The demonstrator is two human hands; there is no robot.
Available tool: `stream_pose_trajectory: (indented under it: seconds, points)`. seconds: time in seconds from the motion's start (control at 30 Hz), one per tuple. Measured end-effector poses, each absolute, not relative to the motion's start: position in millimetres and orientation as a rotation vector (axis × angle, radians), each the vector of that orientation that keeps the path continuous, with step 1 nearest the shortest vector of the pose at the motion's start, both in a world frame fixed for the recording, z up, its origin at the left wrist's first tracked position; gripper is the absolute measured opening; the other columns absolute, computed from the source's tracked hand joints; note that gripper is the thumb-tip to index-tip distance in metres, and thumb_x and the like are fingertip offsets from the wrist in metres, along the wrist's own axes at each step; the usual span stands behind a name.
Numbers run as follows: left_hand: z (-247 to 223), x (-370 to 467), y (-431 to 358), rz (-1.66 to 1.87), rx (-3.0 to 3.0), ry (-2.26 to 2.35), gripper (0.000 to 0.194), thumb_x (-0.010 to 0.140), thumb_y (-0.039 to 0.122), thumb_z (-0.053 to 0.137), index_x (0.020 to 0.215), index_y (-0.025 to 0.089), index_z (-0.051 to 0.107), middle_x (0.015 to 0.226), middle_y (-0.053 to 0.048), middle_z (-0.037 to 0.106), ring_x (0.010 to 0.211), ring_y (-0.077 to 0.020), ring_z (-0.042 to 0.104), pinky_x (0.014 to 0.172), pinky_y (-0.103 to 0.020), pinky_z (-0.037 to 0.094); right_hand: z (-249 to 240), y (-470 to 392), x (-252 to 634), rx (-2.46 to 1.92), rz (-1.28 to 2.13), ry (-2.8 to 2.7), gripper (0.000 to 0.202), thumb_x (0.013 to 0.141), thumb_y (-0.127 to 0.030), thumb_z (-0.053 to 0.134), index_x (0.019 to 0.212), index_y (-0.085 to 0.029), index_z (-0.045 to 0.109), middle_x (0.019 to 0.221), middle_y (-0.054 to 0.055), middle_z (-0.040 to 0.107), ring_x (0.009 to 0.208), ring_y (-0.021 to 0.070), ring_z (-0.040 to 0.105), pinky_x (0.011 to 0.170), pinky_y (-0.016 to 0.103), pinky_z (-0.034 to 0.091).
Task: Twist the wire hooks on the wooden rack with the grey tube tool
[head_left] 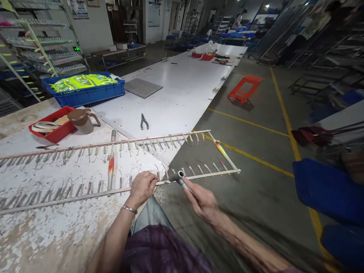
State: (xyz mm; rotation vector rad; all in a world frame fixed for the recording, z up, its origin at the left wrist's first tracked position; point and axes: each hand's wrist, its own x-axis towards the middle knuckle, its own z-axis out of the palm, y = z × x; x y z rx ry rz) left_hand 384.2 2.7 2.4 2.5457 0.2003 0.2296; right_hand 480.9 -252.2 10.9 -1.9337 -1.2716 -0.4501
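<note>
A long ladder-like wooden frame (196, 176) lies across the table corner, its right end jutting over the floor. Small pale pieces with wire hooks line both of its rails. My left hand (143, 186), wearing a bracelet, is curled at the near rail with its fingertips pinched together; what is between them is hidden. My right hand (202, 199) grips the grey handle of a hammer (174, 176). The dark hammer head is over the near rail, just right of my left fingertips, and the open round end of the tubular handle faces up.
On the table (182, 81) are pliers (144, 122), a mug (83, 121), a red bin (52, 131), a blue crate (91, 94) of yellow-green items and a grey board (143, 88). A red stool (245, 89) and blue objects (321, 191) stand on the floor to the right.
</note>
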Motion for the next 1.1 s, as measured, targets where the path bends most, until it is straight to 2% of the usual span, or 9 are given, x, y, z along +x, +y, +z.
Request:
stream_pose_trajectory:
  seconds: [0.07, 0.23, 0.37, 0.53, 0.7, 0.83, 0.97, 1.1]
  points:
    - [2, 384, 3, 0.238, 2.545, 0.195, 0.019, 0.104, 0.02, 0.06, 0.105, 0.024, 0.079, 0.098, -0.005, 0.075, 0.098, -0.0231, 0.069, 0.091, -0.037, 0.051, 10, -251, 481, -1.892, -0.497, -1.264, 0.052, 0.107, -0.016, 0.053, 0.158, -0.02, 0.055, 0.076, 0.001, 0.067, 0.058, 0.0159, 0.06, 0.054, 0.025, 0.049]
    - [2, 383, 3, 0.232, 2.528, 0.195, 0.019, 0.104, 0.019, 0.06, 0.105, 0.025, 0.078, 0.099, -0.004, 0.075, 0.099, -0.0226, 0.069, 0.092, -0.036, 0.051, 12, -246, 482, -1.985, -0.444, -1.326, 0.044, 0.109, -0.02, 0.051, 0.151, -0.02, 0.064, 0.066, -0.002, 0.062, 0.051, 0.0132, 0.056, 0.051, 0.022, 0.046]
    - [2, 383, 4, 0.224, 2.537, 0.19, 0.019, 0.104, 0.019, 0.06, 0.105, 0.024, 0.078, 0.099, -0.005, 0.076, 0.098, -0.0227, 0.069, 0.093, -0.037, 0.051, 16, -246, 480, -1.882, -0.476, -1.239, 0.051, 0.107, -0.017, 0.053, 0.159, -0.02, 0.056, 0.075, 0.002, 0.069, 0.057, 0.0163, 0.061, 0.055, 0.026, 0.051]
    - [-1, 384, 4, 0.235, 2.537, 0.18, 0.02, 0.105, 0.02, 0.058, 0.105, 0.024, 0.078, 0.099, -0.005, 0.075, 0.098, -0.0224, 0.068, 0.093, -0.037, 0.051, 12, -247, 482, -1.953, -0.442, -1.314, 0.043, 0.108, -0.02, 0.054, 0.149, -0.022, 0.067, 0.066, -0.001, 0.066, 0.05, 0.0145, 0.06, 0.049, 0.023, 0.048]
    - [-3, 383, 5, 0.242, 2.547, 0.186, 0.02, 0.105, 0.02, 0.059, 0.105, 0.025, 0.078, 0.099, -0.004, 0.075, 0.098, -0.0215, 0.068, 0.093, -0.036, 0.052, 8, -249, 484, -1.897, -0.471, -1.237, 0.053, 0.109, -0.019, 0.051, 0.162, -0.023, 0.053, 0.083, 0.005, 0.075, 0.064, 0.0188, 0.07, 0.058, 0.027, 0.057]
    - [1, 384, 5, 0.204, 2.54, 0.18, 0.021, 0.105, 0.021, 0.058, 0.106, 0.025, 0.079, 0.1, -0.004, 0.076, 0.098, -0.0212, 0.069, 0.094, -0.036, 0.052, 4, -245, 481, -1.928, -0.443, -1.353, 0.047, 0.109, -0.02, 0.052, 0.155, -0.023, 0.061, 0.068, -0.002, 0.065, 0.051, 0.0149, 0.06, 0.048, 0.022, 0.048]
    - [2, 384, 5, 0.192, 2.528, 0.18, 0.021, 0.106, 0.022, 0.058, 0.106, 0.025, 0.079, 0.1, -0.004, 0.076, 0.099, -0.0219, 0.069, 0.097, -0.037, 0.053, -2, -243, 481, -1.934, -0.422, -1.281, 0.048, 0.108, -0.019, 0.052, 0.156, -0.019, 0.06, 0.079, 0.004, 0.072, 0.063, 0.0177, 0.067, 0.06, 0.026, 0.057]
    - [0, 384, 4, 0.204, 2.531, 0.186, 0.022, 0.106, 0.021, 0.057, 0.106, 0.025, 0.079, 0.101, -0.004, 0.076, 0.099, -0.0216, 0.069, 0.097, -0.036, 0.053, -7, -246, 483, -2.014, -0.371, -1.292, 0.043, 0.11, -0.026, 0.051, 0.149, -0.021, 0.068, 0.072, 0.001, 0.071, 0.057, 0.0155, 0.064, 0.057, 0.023, 0.056]
